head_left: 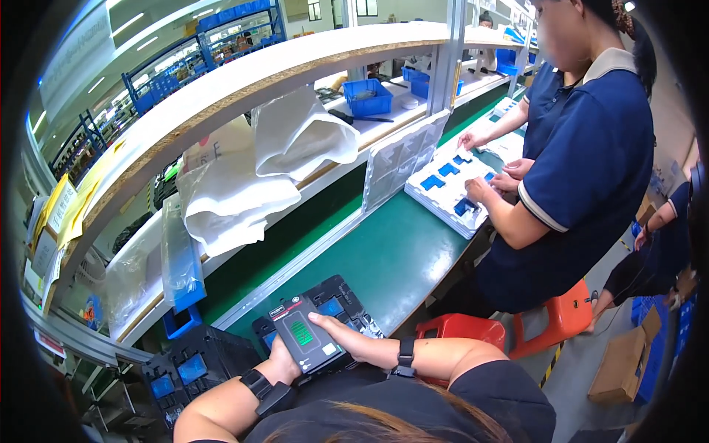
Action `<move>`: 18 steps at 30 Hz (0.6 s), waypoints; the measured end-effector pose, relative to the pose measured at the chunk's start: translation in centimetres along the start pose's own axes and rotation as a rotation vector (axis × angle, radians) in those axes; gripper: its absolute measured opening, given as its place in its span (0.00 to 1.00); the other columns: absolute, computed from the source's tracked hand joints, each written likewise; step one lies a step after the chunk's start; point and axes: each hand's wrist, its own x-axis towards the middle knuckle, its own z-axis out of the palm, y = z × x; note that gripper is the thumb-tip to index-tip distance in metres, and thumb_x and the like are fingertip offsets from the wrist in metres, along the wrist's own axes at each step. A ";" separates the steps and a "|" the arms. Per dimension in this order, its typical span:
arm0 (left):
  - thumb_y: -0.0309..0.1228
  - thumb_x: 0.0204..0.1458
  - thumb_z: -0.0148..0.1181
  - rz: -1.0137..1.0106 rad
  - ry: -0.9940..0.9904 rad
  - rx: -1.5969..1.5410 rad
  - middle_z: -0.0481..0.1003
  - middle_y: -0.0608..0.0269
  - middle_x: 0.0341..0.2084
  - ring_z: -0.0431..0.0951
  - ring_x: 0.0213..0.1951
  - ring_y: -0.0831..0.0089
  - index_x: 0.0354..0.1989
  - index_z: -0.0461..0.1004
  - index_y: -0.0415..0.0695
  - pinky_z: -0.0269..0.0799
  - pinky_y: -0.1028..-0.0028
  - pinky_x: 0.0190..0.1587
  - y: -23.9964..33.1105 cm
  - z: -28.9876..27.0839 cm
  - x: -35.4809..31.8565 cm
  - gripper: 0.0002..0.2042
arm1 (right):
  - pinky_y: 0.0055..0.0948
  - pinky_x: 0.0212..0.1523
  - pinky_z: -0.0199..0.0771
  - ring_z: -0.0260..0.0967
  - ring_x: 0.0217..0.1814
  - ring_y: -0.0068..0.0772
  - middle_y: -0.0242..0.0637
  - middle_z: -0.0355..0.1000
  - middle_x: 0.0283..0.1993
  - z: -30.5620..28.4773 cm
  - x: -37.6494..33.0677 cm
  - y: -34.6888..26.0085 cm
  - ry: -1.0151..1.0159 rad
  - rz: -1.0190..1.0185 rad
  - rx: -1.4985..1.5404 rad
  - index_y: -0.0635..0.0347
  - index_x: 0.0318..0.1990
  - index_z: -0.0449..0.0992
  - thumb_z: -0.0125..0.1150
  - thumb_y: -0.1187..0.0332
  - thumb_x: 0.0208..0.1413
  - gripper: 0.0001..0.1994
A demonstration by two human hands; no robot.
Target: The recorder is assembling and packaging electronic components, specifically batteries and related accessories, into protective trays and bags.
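Both hands grip one black device [310, 336]; left hand [283, 362] beneath, right hand [347, 340] alongside.

Bare forearms with a black strap on each wrist, black short-sleeved top, long brown hair.

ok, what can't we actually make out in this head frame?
- Left hand: fingers hidden behind the dark packaged device it holds.
- Black tray: mostly covered by that device and the right hand.
- Second black tray: lower part runs into the dark fisheye rim.
- White tray by the co-worker: blue parts too small to identify.
- Far shelves: blurred, contents unreadable.
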 end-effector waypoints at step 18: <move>0.46 0.60 0.35 0.156 -0.172 0.108 0.73 0.59 0.41 0.75 0.41 0.67 0.48 0.67 0.44 0.74 0.66 0.44 -2.5 16.0 10.4 0.21 | 0.24 0.55 0.59 0.64 0.53 0.30 0.41 0.65 0.55 -13.9 -4.5 -11.2 0.401 -0.170 -0.116 0.63 0.57 0.64 0.49 0.43 0.54 0.33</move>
